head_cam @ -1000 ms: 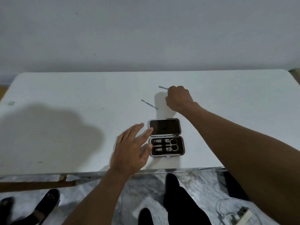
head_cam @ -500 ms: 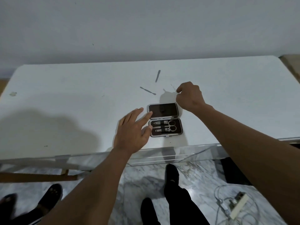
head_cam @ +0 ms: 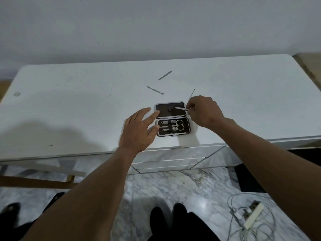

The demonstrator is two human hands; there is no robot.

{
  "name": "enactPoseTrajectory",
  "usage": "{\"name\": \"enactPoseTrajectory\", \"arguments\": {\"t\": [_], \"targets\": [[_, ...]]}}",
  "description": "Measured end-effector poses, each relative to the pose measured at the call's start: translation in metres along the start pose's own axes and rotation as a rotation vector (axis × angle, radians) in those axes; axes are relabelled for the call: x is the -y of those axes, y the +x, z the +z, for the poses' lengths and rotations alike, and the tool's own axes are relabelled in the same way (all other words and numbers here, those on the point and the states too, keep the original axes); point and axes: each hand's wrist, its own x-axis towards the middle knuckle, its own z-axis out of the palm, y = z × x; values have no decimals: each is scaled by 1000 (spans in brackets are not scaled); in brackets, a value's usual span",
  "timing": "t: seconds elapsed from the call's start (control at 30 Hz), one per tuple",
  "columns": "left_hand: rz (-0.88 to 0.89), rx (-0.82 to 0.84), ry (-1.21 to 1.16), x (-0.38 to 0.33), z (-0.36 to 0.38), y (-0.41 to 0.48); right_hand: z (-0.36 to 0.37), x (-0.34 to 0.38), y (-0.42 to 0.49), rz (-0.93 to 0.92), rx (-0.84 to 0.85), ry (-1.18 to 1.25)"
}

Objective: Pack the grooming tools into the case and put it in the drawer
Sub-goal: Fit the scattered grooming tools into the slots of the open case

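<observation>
On white table point(head_cam: 69, 105) by grey wall: left hand point(head_cam: 139, 129) fingers spread; right hand point(head_cam: 205, 110) pinching tool point(head_cam: 181, 108).

white table point(head_cam: 69, 110), marble floor point(head_cam: 173, 185), power strip point(head_cam: 252, 215) with cables

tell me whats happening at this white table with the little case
A person is packing a small open dark-lined grooming case on the white table. The left hand steadies the case's left edge with open fingers. The right hand pinches a thin silver tool over the upper half. Small scissors and clippers already sit in the lower half. Three slim metal tools are loose on the table: a flat file, a double-ended pusher and a thin pick.
</observation>
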Motion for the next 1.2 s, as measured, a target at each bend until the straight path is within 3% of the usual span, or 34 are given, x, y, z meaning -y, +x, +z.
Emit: {"name": "enactPoseTrajectory", "arguments": {"t": [0.27,0.67,1.2], "targets": [[-3,18,21,3,1,2,-7,-6,23,-209,37,-128],[-18,4,2,0,0,1,-4,-1,25,-171,70,-171],[-22,-11,-12,1,1,1,12,12,30,-275,116,-117]]}}
